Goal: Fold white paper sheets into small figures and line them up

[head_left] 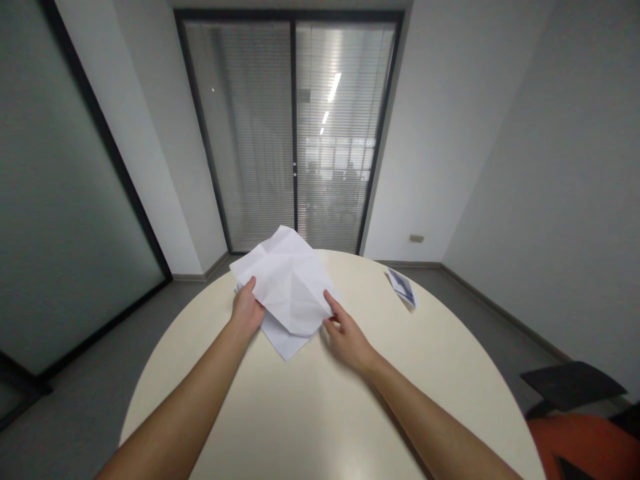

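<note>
A creased white sheet of paper (293,280) is held up just above the table, its fold lines showing across the surface. My left hand (247,309) grips its left edge, thumb on top and fingers underneath. At the right corner, my right hand (347,333) pinches the same sheet between thumb and fingers. Beneath it, another white paper (285,339) pokes out toward me with one pointed corner; the upper sheet covers most of it.
The round cream table (280,427) spans the view. A small folded paper (401,287) with dark printing lies near its right edge. An orange chair (585,443) with a black armrest (573,385) stands at lower right. Glass doors with blinds (295,133) are beyond the table.
</note>
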